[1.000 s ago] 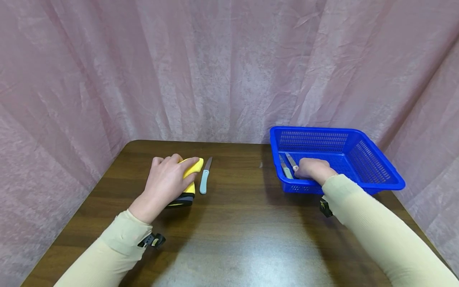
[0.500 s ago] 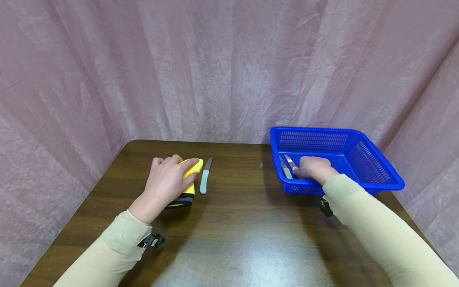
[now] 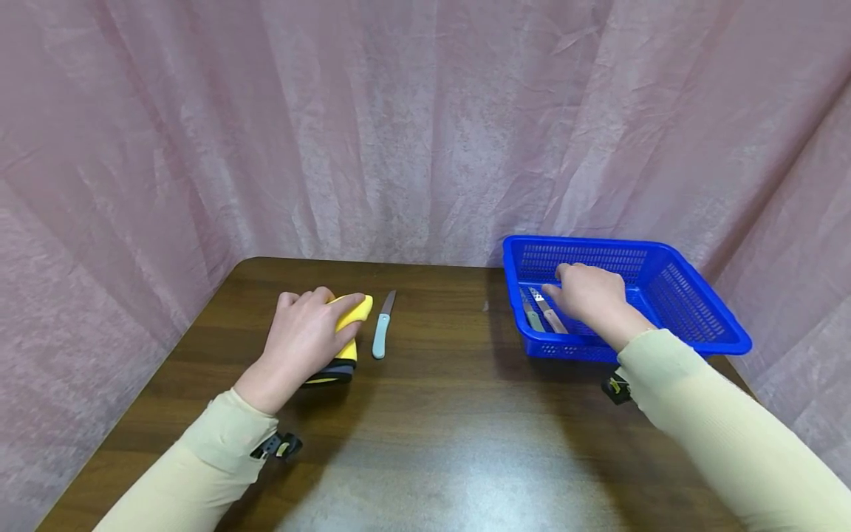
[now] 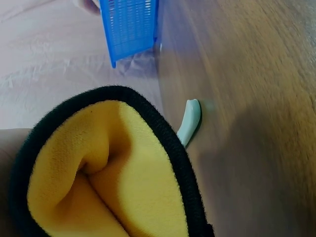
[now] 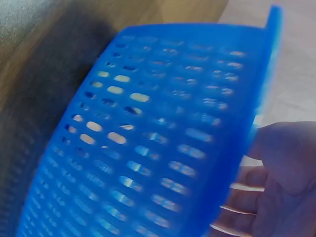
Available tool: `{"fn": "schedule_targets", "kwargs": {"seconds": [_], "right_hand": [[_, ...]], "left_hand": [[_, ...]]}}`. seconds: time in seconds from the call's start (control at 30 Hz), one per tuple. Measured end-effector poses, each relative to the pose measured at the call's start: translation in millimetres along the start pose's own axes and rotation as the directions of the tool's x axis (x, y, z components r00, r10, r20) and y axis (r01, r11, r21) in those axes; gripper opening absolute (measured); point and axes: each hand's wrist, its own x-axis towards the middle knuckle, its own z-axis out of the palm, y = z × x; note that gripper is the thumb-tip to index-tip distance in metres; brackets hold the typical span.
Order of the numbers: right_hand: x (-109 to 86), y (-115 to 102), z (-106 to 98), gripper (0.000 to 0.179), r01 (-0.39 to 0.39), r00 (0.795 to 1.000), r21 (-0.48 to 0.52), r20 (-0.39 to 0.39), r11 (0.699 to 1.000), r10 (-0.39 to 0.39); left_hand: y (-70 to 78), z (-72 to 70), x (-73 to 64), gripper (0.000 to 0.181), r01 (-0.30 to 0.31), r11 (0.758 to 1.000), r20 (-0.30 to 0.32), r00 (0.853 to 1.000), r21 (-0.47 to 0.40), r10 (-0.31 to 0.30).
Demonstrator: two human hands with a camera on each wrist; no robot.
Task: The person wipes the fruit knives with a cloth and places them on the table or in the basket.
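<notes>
Pale blue-green handle on the paring knife, flat on the brown wood-grain table. Long axis runs near to far: handle end toward the person, blade tip toward the far edge, leaning slightly right. Just left of it, apart by a narrow gap, the yellow cloth, folded, dark-edged, roughly alongside the blade and handle.

Left hand is much the nearer, but occupied: fingers over the cloth, thumb on the knife's side, gripping it. Hidden fingertips can't be made out.

Right hand well apart, off to the knife's right; fingers loosely bent, nothing held, over the near side of the blue plastic basket. Inside, beside that hand, a green-handled knife and a pinkish-handled knife lie side by side at the left end, blades pointing away.

Pink velvety curtain behind everything.
</notes>
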Motion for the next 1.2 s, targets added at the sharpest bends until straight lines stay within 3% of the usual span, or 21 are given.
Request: {"fn": "schedule_targets", "kwargs": {"seconds": [0.2, 0.43, 0.67, 0.9, 1.0, 1.2], "right_hand": [[-11.0, -13, -8, 0.058, 0.062, 0.993, 0.01, -0.104, 0.998, -0.061], [-23.0, -43, -12, 0.052, 0.144, 0.965, 0.014, -0.221, 0.989, -0.138], [-31.5, -74, -4, 0.047, 0.264, 0.914, -0.027, -0.311, 0.964, -0.259], [-34.0, -104, 9, 0.047, 0.357, 0.868, -0.065, -0.345, 0.932, -0.356], [-32.6, -118, 16, 0.047, 0.375, 0.865, -0.067, -0.335, 0.925, -0.375], [-29.3, -146, 27, 0.051, 0.381, 0.886, -0.04, -0.269, 0.924, -0.377]], "left_hand": [[-3.9, 0.0, -2.0, 0.038, 0.007, 1.0, -0.003, 1.0, 0.008, -0.007], [-9.6, -0.5, -5.9, 0.04, 0.025, 1.0, 0.012, 1.0, 0.015, -0.025], [-14.8, -1.3, -11.7, 0.04, 0.041, 0.999, 0.011, 0.999, 0.034, -0.041], [-20.3, -3.2, -17.7, 0.041, 0.072, 0.997, 0.031, 0.997, 0.031, -0.073], [-21.5, -3.3, -19.8, 0.042, 0.083, 0.996, 0.034, 0.996, 0.025, -0.084], [-22.7, -2.4, -24.9, 0.042, 0.108, 0.994, 0.026, 0.994, 0.009, -0.108]]}}
